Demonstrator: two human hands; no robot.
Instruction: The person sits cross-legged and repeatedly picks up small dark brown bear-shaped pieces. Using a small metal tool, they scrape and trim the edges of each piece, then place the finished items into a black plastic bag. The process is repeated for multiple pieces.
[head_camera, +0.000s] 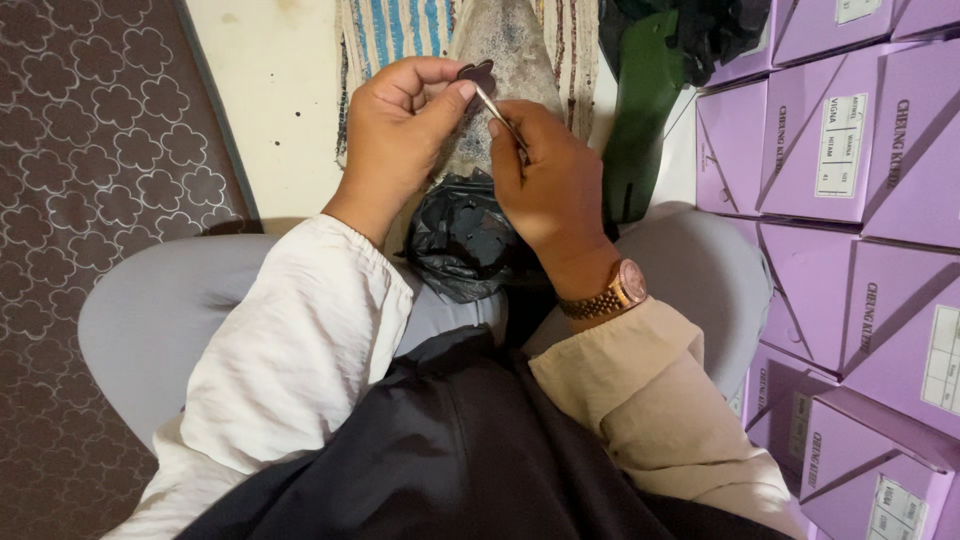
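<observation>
Black bag on lap, left hand fingers pinching dark cutout, right hand gripping tool

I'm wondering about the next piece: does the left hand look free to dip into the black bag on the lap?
Probably not yet: the left hand is pinching a dark flower-shaped piece, though the black bag lies open just below, unblocked.

Stack of purple cardboard boxes piled along the right side, a green shoe sole leaning beside them, striped woven rug up top, patterned brown mat left.
</observation>
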